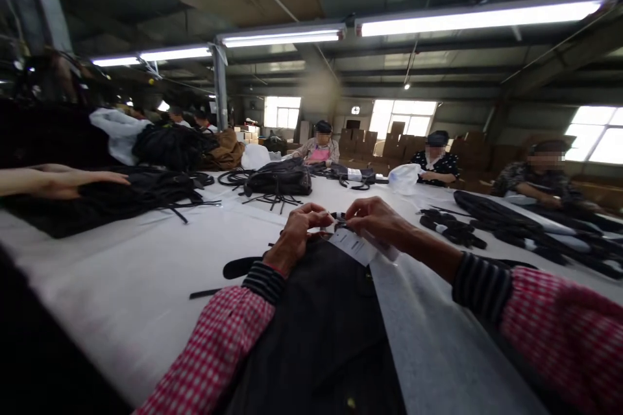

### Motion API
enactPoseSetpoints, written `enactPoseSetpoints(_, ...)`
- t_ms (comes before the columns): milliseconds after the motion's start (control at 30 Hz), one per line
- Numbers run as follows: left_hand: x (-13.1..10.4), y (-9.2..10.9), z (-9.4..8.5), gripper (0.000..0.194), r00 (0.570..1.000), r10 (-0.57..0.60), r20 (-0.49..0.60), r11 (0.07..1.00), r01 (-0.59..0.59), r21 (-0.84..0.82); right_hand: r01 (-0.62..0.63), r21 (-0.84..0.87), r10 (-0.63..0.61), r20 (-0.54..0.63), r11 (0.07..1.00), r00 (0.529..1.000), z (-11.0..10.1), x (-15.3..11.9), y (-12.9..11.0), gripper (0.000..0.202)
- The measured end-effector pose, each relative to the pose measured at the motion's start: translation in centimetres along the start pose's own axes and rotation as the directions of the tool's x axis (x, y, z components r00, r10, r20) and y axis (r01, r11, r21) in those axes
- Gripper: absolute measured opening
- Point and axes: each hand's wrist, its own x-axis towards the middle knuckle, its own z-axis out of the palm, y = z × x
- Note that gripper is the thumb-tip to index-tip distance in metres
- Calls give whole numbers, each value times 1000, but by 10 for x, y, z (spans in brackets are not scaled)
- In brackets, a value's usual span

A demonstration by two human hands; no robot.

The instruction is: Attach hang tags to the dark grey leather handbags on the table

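Note:
A black bag (321, 331) lies lengthwise in front of me, its top end under my hands. At that end a small black strap loop (337, 214) shows between my fingertips. My left hand (299, 233) is closed in a pinch at the loop's left side. From the right, my right hand (374, 217) pinches close to the loop; what sits between its fingertips is too small to make out. A white printed tag (351, 246) hangs just below the right fingers, over the bag's top edge. Some clear plastic (387, 248) shows under the right hand.
Loose black straps (241, 266) lie left of the bag on the white table (160, 272). Another person's hand (63, 181) rests on black bags at far left. A dark bag (280, 176) and strap bundles (452, 227) lie farther off. Several people sit across the table.

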Motion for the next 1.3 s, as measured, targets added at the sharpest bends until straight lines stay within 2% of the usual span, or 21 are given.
enactPoseSetpoints(100,-1,0,-1,24,1000,18,-2,998,-18,-61,9,-109,-6,27,994,1000,2,6,-11,14)
enactPoseSetpoints(267,-1,0,1,24,996,88,-21,995,-88,-46,46,-246,-34,55,968,998,7,19,-24,17)
enactPoseSetpoints(400,-2,-1,2,25,993,111,-48,993,-113,-39,61,-186,-47,79,981,996,12,25,-21,15)
enactPoseSetpoints(567,-2,-1,3,30,991,133,-23,991,-134,-26,61,-98,-53,76,993,996,16,22,-12,13)
enactPoseSetpoints(733,-3,0,5,32,993,108,47,987,-112,112,-9,99,4,47,995,999,16,14,-4,13)
enactPoseSetpoints(800,-4,1,5,37,991,109,79,979,-121,167,-41,152,37,29,988,999,17,11,-3,15)
enactPoseSetpoints(967,-6,1,6,57,991,115,72,982,-125,143,-71,217,70,13,973,997,19,10,-1,16)
enactPoseSetpoints(1100,-4,0,9,41,980,183,85,943,-199,267,-44,170,44,1,985,999,21,13,4,15)
enactPoseSetpoints(1300,0,-2,10,27,969,241,48,932,-245,269,-71,179,73,-3,981,997,20,12,1,16)
